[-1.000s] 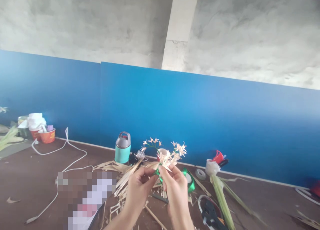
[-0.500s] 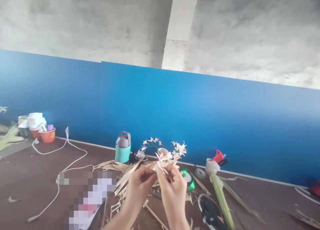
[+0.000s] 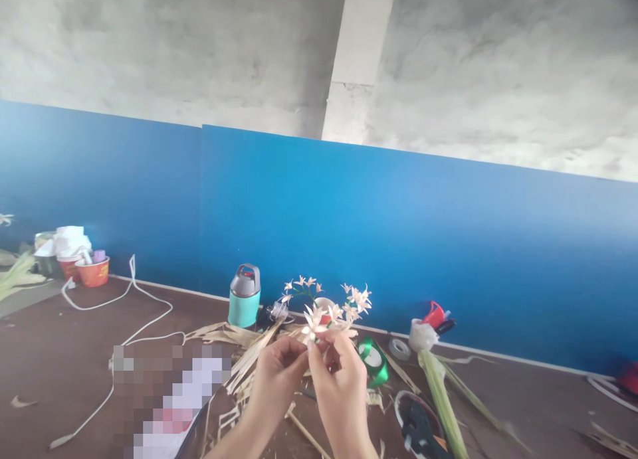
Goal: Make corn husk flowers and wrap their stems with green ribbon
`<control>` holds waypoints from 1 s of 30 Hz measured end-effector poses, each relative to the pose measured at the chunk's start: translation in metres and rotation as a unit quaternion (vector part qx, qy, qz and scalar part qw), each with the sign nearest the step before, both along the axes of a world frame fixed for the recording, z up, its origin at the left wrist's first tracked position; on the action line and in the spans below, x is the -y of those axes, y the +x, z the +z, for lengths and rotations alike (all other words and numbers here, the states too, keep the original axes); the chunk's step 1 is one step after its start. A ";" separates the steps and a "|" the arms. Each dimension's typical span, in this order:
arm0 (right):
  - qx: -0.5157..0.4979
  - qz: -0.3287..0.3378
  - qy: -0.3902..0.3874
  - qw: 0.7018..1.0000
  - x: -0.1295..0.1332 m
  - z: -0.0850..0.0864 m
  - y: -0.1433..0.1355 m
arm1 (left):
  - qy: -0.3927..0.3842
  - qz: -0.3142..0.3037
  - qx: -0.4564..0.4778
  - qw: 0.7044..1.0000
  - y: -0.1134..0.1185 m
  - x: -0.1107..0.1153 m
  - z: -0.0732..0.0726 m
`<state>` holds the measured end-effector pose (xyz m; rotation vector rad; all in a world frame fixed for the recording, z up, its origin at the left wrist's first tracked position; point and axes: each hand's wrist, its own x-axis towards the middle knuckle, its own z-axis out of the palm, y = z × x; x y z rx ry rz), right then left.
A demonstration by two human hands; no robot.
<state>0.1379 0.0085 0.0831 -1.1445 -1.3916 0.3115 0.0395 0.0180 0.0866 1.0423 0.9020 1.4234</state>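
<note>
Both hands meet above the brown table, fingertips nearly touching. My right hand [image 3: 339, 379] pinches the base of a pale star-shaped flower [image 3: 314, 321] that points upward. Close beside it, my left hand [image 3: 279, 372] has its thumb and fingers pressed together; what lies between them is too small to make out. Just behind stand more pale flowers [image 3: 359, 299] on green stems, in front of a white and red cup [image 3: 325, 306]. A roll of green ribbon [image 3: 377, 363] is to the right of my right hand.
Dry husk strips [image 3: 254, 349] lie around the hands. Behind them is a teal flask [image 3: 244, 299]. At right are a tape roll [image 3: 399, 349], a black tool [image 3: 421, 429] and green husks [image 3: 441, 396]. White cable [image 3: 149, 321] and red cups [image 3: 93, 272] are at left.
The held flower has turned more upright and moved slightly left, with its petals now spread upward. My right hand has shifted slightly left; my left hand is almost unchanged.
</note>
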 end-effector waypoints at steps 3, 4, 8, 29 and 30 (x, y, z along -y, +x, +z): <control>0.040 -0.017 0.016 0.999 0.001 0.001 0.000 | 0.006 -0.010 -0.015 1.000 0.000 0.000 0.000; 0.058 -0.024 0.024 0.998 0.001 0.001 0.000 | 0.014 -0.011 -0.020 1.000 -0.001 0.000 0.000; 0.130 -0.058 0.040 0.989 0.003 0.002 -0.001 | 0.036 -0.008 -0.033 0.999 -0.002 -0.001 -0.004; 0.029 0.069 -0.079 0.994 0.005 0.005 -0.001 | -0.108 -0.061 0.159 0.979 -0.006 -0.003 -0.004; 0.007 0.090 -0.090 0.992 0.005 0.006 0.000 | -0.113 -0.068 0.166 0.977 -0.007 -0.001 -0.001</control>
